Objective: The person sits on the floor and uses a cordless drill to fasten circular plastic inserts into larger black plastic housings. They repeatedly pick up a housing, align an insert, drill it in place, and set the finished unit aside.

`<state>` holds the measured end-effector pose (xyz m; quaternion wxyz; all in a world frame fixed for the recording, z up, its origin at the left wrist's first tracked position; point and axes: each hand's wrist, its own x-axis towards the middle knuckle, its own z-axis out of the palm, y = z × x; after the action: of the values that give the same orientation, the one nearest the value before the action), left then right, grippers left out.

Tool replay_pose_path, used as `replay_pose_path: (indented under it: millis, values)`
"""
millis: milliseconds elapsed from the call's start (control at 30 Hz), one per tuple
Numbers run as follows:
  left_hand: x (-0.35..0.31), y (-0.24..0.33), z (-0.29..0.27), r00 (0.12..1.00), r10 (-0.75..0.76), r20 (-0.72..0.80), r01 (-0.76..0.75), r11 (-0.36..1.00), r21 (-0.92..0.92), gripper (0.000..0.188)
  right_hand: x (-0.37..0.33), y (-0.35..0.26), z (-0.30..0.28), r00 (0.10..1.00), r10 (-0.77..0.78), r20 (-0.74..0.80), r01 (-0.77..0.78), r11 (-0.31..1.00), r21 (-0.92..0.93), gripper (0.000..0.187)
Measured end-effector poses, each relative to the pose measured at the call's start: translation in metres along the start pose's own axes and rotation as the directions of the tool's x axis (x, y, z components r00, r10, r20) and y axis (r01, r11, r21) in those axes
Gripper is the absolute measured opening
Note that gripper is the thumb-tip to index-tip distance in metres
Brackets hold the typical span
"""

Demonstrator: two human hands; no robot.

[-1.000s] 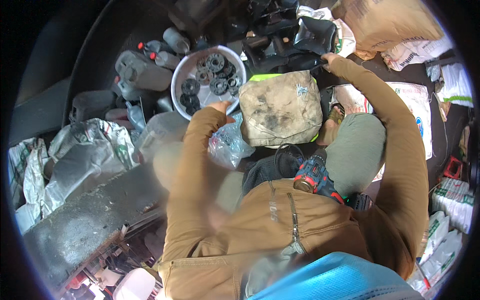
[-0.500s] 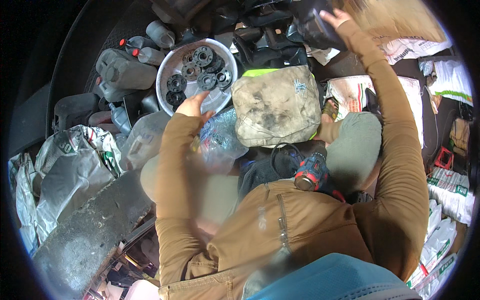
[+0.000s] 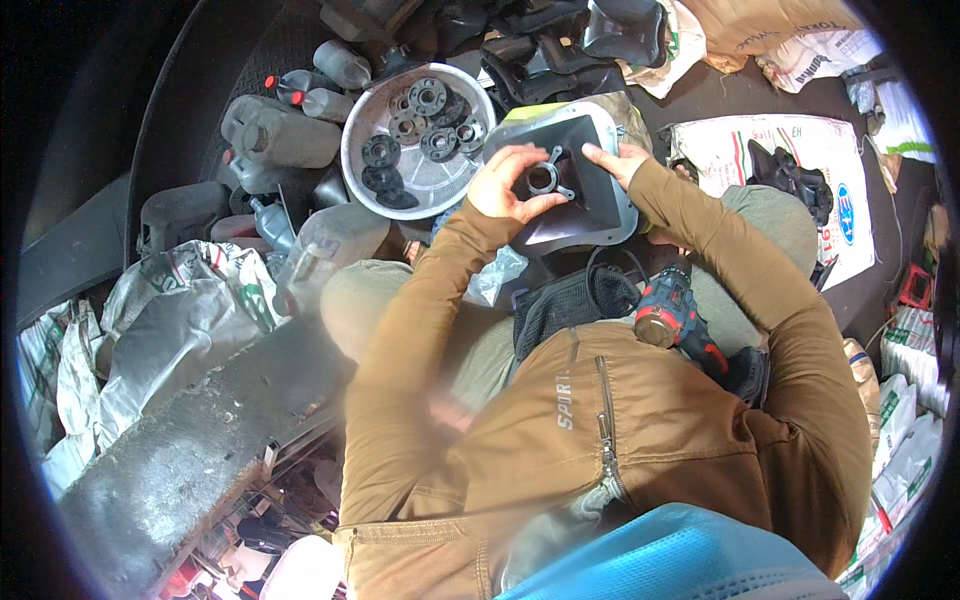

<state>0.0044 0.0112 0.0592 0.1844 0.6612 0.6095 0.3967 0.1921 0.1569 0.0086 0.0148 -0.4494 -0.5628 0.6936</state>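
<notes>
My right hand [image 3: 622, 166] grips the edge of a black square funnel-like plastic housing [image 3: 597, 205] with a pale, shiny rim, tilted over my lap. My left hand [image 3: 508, 184] pinches a black ring with lugs [image 3: 543, 179] between thumb and fingers, at the housing's middle; whether the ring touches it I cannot tell. Behind the housing lies a stained cushion [image 3: 622, 104], mostly covered. To the left, a round white basket [image 3: 352, 165] contains several black flanged rings [image 3: 438, 142]. A blue and red cordless drill [image 3: 667, 308] rests on my lap, right of the housing.
More black plastic housings [image 3: 625, 32] are piled at the back. A white sack [image 3: 850, 170] with a black part [image 3: 790, 180] on it lies right. Dusty canisters [image 3: 290, 138] and bottles stand left, near crumpled silvery sacks [image 3: 175, 310] and a worn ledge [image 3: 200, 440].
My right hand has come back from the far pile with a black housing. My left hand has moved right from the basket's edge, now showing a ring in it. The housing covers most of the cushion.
</notes>
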Motion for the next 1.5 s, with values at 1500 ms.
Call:
replay_pose_path:
  millis: [1500]
  values:
    - [-0.06, -0.342, 0.009, 0.623, -0.721, -0.303, 0.78, 0.545, 0.308, 0.033, -0.039, -0.106, -0.014, 0.961, -0.191, 0.202, 0.248, 0.264, -0.932, 0.035]
